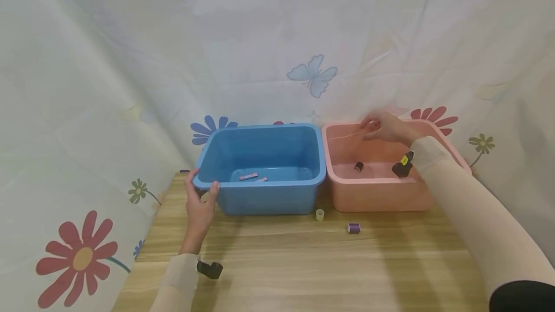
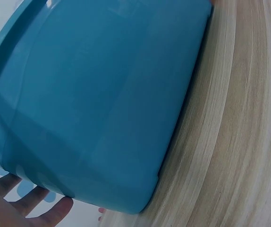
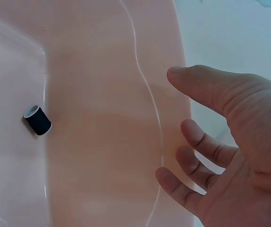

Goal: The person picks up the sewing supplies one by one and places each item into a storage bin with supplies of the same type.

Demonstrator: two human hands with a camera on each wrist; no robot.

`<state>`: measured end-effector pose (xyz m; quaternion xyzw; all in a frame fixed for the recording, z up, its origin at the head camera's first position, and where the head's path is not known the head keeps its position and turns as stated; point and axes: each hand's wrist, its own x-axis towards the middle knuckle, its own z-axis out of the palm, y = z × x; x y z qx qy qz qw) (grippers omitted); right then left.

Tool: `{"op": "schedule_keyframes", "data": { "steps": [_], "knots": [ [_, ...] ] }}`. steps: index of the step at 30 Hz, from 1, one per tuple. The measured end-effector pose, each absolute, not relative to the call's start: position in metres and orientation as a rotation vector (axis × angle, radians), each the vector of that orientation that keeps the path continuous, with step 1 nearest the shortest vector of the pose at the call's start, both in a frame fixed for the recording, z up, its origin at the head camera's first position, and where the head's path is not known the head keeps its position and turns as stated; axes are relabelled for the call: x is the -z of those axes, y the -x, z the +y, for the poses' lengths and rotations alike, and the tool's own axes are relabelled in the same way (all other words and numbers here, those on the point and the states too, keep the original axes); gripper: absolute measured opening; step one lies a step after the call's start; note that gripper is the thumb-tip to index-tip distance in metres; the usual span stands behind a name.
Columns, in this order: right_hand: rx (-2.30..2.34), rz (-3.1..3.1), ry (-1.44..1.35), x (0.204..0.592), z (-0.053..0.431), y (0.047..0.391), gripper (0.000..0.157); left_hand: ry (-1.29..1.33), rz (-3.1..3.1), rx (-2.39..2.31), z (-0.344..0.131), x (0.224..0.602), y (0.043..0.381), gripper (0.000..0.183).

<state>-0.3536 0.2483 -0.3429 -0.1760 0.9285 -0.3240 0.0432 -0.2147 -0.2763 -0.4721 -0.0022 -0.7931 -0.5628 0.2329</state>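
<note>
My left hand (image 1: 200, 211) grips the near left corner of a blue plastic basin (image 1: 269, 200), thumb at the front rim. In the left wrist view its fingers (image 2: 55, 212) lie against the basin's side, below the rim. Over the back of a pink basin (image 1: 381, 196) is my right hand (image 1: 388, 128), thumb and fingers apart with nothing between them. A dark thread spool (image 3: 38, 120) lies on its side on the pink basin's floor. Two small pinkish strips, one of them a longer flat strip (image 1: 248, 176), rest inside the blue basin.
On the wooden table (image 1: 277, 264), a purple thread spool (image 1: 353, 228) lies in front of the pink basin. A small pale spool (image 1: 320, 214) stands near the gap between the basins. A patterned curtain (image 1: 260, 52) hangs close behind both basins.
</note>
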Motion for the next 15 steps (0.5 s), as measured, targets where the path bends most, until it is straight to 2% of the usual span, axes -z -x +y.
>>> {"op": "schedule_keyframes", "data": {
  "steps": [15],
  "knots": [
    [0.874, 2.878, 0.571, 0.3372, 0.252, 0.3597, 0.045, -0.012, -2.177, 1.525, -0.2747, 0.4718, 0.2148, 0.068]
  ]
}}
